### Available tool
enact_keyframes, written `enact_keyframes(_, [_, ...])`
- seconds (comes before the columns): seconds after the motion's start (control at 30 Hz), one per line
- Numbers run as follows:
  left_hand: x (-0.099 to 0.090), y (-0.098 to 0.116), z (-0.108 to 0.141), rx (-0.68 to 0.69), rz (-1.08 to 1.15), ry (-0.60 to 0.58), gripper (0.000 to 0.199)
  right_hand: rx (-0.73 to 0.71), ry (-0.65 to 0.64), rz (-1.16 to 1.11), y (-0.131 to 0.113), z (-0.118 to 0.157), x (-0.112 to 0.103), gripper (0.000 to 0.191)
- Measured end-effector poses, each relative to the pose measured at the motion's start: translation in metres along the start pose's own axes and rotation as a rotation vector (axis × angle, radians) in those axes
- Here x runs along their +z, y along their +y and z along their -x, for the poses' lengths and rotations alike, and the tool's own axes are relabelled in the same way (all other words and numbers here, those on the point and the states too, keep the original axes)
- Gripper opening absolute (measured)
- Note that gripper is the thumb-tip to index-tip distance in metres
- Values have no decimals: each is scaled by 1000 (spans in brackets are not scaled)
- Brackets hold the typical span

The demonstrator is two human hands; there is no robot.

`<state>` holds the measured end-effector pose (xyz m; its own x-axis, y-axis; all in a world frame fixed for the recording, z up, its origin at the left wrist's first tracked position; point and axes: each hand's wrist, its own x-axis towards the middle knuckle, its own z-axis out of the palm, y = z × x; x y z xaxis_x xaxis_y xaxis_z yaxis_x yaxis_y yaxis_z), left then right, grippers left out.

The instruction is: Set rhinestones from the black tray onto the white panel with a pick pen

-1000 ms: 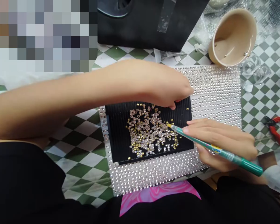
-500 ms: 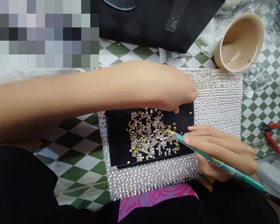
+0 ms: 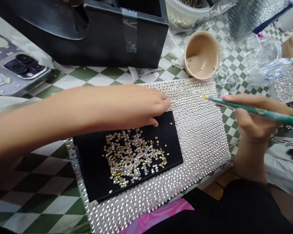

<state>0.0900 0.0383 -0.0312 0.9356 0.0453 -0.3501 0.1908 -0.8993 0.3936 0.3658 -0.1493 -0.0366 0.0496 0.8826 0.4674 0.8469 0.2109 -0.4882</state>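
Observation:
My right hand [image 3: 258, 113] grips a green pen-like tool [image 3: 266, 113], its yellow tip over the upper right of a white sheet [image 3: 202, 130] covered in rows of clear rhinestones. Across the top of a black ribbed tray [image 3: 88, 165] lies my left forearm, with my left hand [image 3: 151, 105] at the tray's upper right edge. The left fingers curl down against the sheet and tray; what they hold, if anything, is hidden. Loose clear and gold-backed rhinestones [image 3: 134, 159] are spread in the tray, which rests on the sheet.
A beige cup [image 3: 202, 55] with a few stones stands just beyond the sheet. Behind is a black box [image 3: 100, 42] with tape on it. A phone [image 3: 24, 68] lies at the upper left. Clear plastic pieces [image 3: 266, 61] sit at the upper right, on the checked cloth [image 3: 48, 182].
My right hand has lifted the tool from the stones in the tray to the sheet's upper right. The camera view has shifted; my left hand stays at the tray's edge.

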Motion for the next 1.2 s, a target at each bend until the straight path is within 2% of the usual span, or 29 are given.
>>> enact_keyframes(0.17, [18, -16, -4, 97, -83, 67, 10, -75, 75, -18, 34, -18, 34, 35])
enact_keyframes(0.37, [25, -18, -7, 157, -14, 156, 21, -123, 272, 40, 44, -3, 58, 26])
enact_keyframes(0.43, [25, -18, -8, 163, -4, 167, 25, -112, 285, 51, 43, 0, 60, 31])
enact_keyframes(0.57, [25, -19, -12, 177, 14, 167, 21, -118, 216, 30, 41, 2, 61, 35])
enact_keyframes(0.7, [27, -22, -11, 228, 42, 245, 21, -112, 199, 34, 45, 5, 62, 32])
enact_keyframes(0.9, [29, -25, -10, 219, 80, 226, 22, -125, 185, 19, 49, 7, 63, 35])
enact_keyframes(1.07, [32, -28, -11, 252, 100, 252, 22, -95, 204, 13, 50, 7, 63, 27])
enact_keyframes(1.2, [31, -30, -9, 241, 102, 228, 21, -81, 201, 44, 46, 6, 62, 27])
